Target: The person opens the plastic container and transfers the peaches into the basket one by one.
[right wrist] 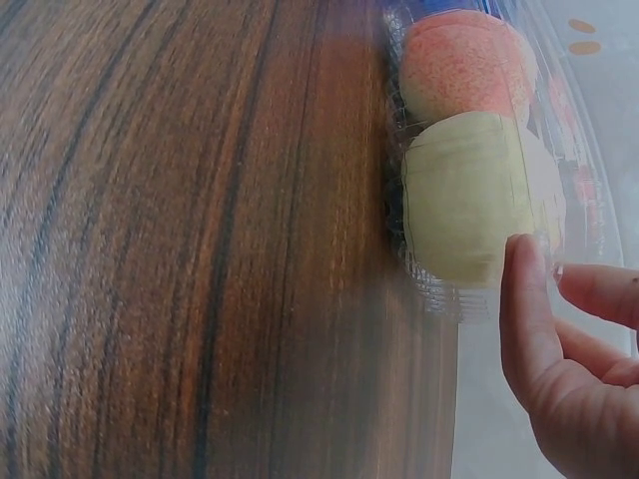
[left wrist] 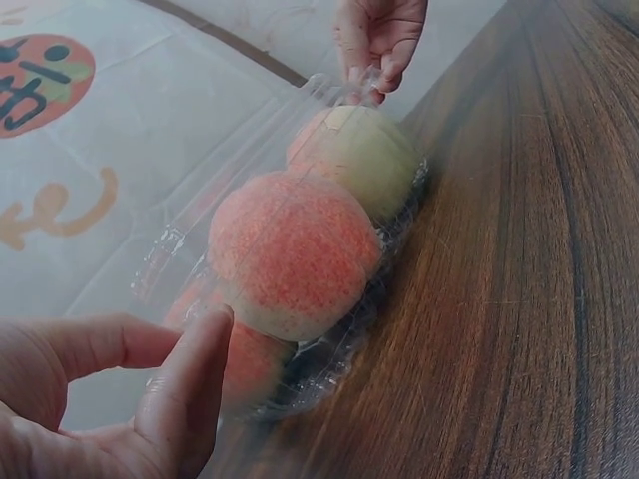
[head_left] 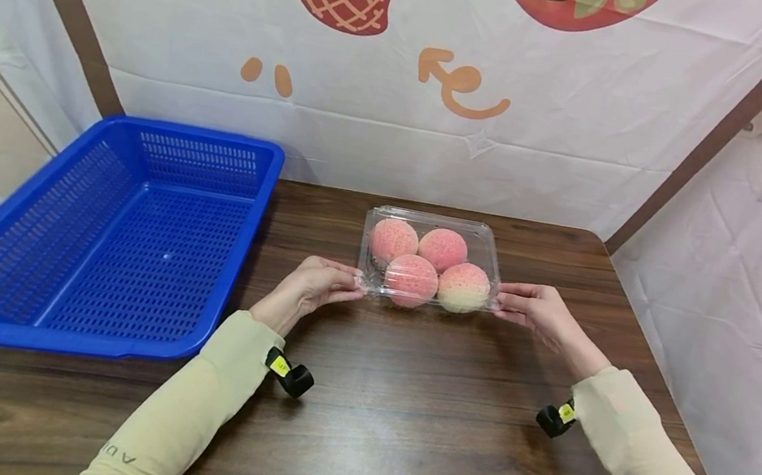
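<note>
A clear plastic clamshell box (head_left: 486, 245) sits over the back middle of the table, holding several pink and pale-yellow peaches (head_left: 412, 277). My left hand (head_left: 315, 285) pinches the box's front left corner between thumb and fingers. At the front right corner, my right hand (head_left: 538, 310) pinches the rim the same way. Seen from the left wrist, a pink peach (left wrist: 295, 249) shows through the clear wall, beyond the thumb and index finger. From the right wrist, the thumb lies against the wall beside a pale peach (right wrist: 464, 200).
On the left stands a large blue plastic basket (head_left: 223, 304) with slotted walls and floor. Dark wood tabletop (head_left: 395, 437) stretches in front of the box. A white printed cloth (head_left: 545, 180) hangs right behind the table, and another cloth (head_left: 739, 266) hangs along its right side.
</note>
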### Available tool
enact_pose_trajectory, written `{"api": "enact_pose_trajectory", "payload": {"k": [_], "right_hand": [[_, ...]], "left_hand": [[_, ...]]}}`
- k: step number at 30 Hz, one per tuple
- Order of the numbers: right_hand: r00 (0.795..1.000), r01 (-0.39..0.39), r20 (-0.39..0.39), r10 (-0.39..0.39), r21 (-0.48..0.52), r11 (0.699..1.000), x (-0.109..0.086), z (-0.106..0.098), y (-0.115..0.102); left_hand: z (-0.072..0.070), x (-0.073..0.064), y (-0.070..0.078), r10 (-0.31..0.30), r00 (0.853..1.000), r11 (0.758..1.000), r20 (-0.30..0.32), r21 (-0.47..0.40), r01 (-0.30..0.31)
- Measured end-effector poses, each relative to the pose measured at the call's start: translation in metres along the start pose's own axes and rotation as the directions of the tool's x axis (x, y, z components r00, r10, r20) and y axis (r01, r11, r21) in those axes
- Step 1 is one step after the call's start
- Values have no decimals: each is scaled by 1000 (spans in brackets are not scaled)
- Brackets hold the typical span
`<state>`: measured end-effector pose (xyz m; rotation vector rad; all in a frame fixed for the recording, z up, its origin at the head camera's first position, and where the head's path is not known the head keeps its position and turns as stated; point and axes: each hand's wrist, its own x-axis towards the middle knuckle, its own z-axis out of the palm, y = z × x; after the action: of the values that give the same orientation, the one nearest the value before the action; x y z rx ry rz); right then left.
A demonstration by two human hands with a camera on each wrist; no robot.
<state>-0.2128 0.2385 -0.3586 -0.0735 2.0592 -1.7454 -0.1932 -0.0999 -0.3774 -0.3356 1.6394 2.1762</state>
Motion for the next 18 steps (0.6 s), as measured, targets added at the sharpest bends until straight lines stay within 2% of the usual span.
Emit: {"api": "enact_pose_trajectory", "payload": {"k": [9,18], "right_hand": [[1000,14,1,-14,-7,1000,0,0,1],[1000,23,6,-23,-4,1000,-1,2,1]], "left_hand": [[-2,-1,-1,-3,1000,999,20,-40,4],[0,2,-5,-11,1000,999,0,-46,11]]}}
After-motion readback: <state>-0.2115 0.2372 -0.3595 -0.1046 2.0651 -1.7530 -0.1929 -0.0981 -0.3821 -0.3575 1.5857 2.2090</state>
